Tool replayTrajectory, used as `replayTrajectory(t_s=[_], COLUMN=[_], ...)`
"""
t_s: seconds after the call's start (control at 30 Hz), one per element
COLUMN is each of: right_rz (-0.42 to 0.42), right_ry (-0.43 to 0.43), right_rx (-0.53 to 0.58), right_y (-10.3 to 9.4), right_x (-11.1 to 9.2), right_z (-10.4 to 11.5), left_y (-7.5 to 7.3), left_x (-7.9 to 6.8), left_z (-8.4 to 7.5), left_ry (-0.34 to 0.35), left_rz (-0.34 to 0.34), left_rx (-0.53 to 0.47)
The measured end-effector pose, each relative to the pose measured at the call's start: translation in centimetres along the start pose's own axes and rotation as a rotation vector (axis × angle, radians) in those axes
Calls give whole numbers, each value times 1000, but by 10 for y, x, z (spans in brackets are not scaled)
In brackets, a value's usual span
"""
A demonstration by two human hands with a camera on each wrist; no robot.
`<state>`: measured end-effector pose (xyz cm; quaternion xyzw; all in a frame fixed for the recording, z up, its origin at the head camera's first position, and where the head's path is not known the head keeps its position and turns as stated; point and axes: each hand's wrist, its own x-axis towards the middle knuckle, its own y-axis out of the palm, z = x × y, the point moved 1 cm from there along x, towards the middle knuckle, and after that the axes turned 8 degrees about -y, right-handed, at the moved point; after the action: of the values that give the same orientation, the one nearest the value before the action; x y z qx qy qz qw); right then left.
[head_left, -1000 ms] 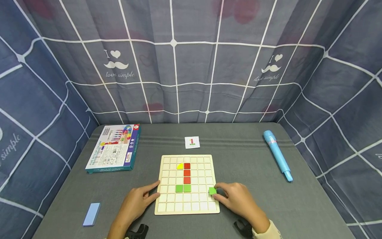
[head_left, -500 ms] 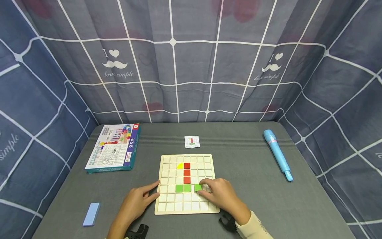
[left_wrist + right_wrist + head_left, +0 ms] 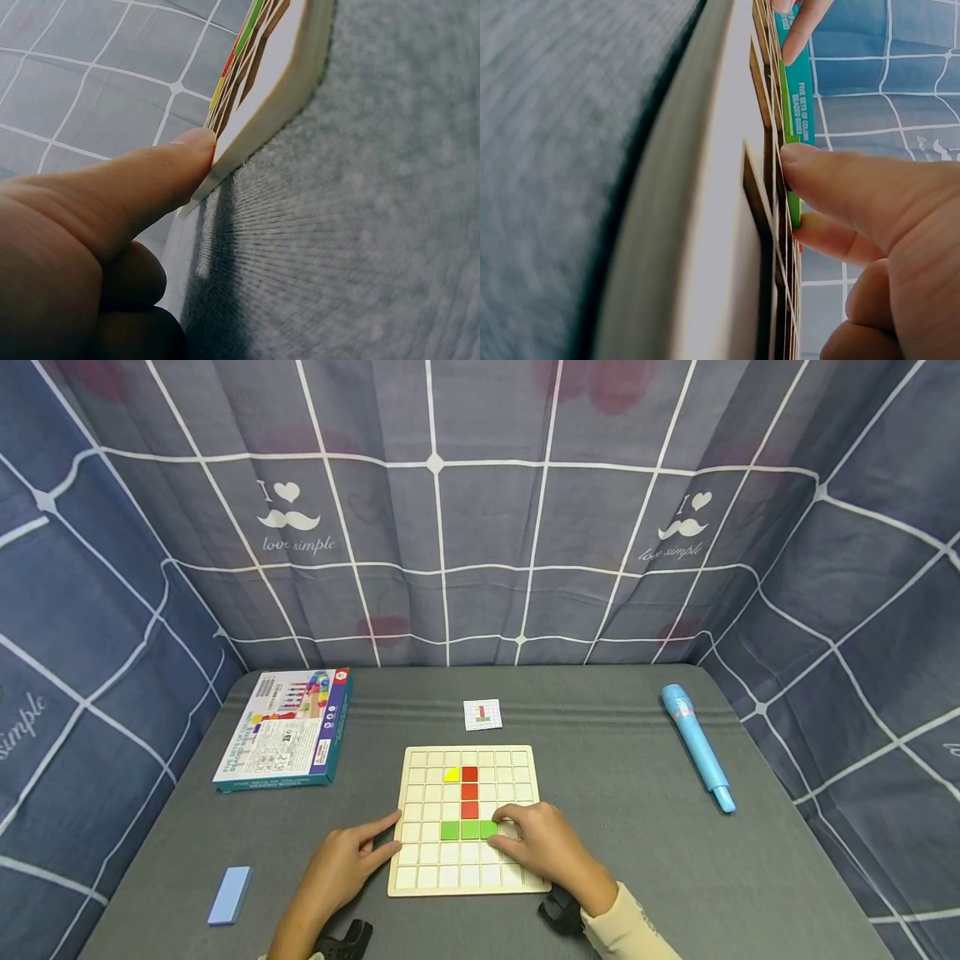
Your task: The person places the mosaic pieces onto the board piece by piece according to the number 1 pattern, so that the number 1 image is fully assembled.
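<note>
A wooden grid board [image 3: 469, 892] lies flat on the grey table. Set in its cells are a column of three red square tiles [image 3: 469, 792], a yellow tile [image 3: 452, 775] beside the top one, and two green squares [image 3: 460, 831] below. My right hand [image 3: 543, 843] pinches a third green square tile [image 3: 794, 208] between thumb and index finger, at the right end of that green row. Thumb tip and index fingertip of my left hand [image 3: 347, 862] touch the board's left edge; the left wrist view shows the thumb [image 3: 196, 142] against its side.
A small pattern card [image 3: 482, 715] lies behind the board. At the back left is a flat game box [image 3: 285, 727], with a light blue block [image 3: 229, 896] nearer the front. A light blue tube-shaped object [image 3: 697, 747] lies at right. Patterned curtains [image 3: 480, 518] surround the table.
My right hand has moved left from the board's right edge with the green tile, bringing it up beside the other two green squares. The left hand stays in place.
</note>
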<state>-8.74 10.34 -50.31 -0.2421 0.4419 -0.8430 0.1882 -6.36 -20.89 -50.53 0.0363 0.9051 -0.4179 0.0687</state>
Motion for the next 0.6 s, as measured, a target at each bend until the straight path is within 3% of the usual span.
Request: replayTrajectory(t_s=[0.33,0.6], right_rz=[-26,-142], right_ry=[-8,-6], right_rx=[32,-98], right_y=[-3,-20], right_x=[-1,-22], right_z=[-3,-15], left_y=[-1,-7], left_x=[1,0], left_z=[-3,-5], left_ry=[-7,27], left_rz=[4,-21], left_rx=[-2,25])
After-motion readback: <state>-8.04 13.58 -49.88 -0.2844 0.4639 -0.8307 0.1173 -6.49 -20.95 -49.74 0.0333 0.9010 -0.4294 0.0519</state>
